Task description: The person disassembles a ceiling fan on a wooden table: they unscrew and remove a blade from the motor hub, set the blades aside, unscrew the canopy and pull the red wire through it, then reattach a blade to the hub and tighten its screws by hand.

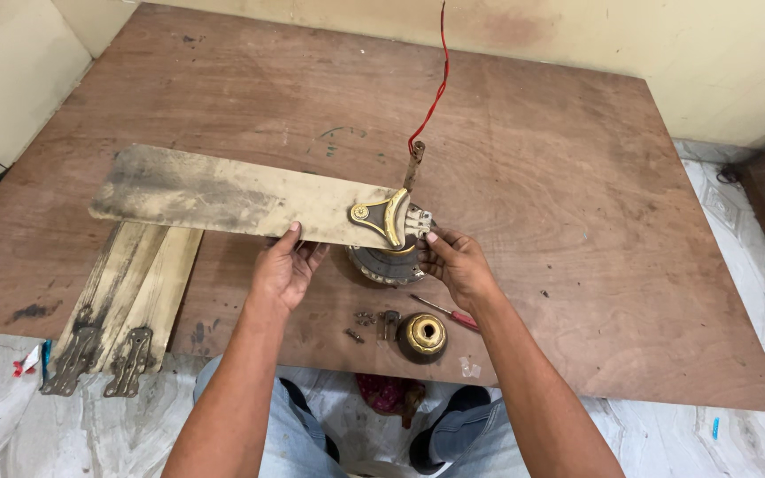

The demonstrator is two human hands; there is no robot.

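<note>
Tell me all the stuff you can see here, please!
wooden board: one, brown, lying on the floor
fan blade: one, dusty cream, fixed to the motor, held at its near edge
blade bracket: one, brass, at the blade's inner end
fan motor: one, dark, under the bracket
loose blades: two, cream, at the board's left edge
red wire: one, rising from the motor's rod
brass cup: one, near edge
screwdriver: one, red handle
screws: a few, dark
left hand: under the blade
right hand: at the bracket
</note>
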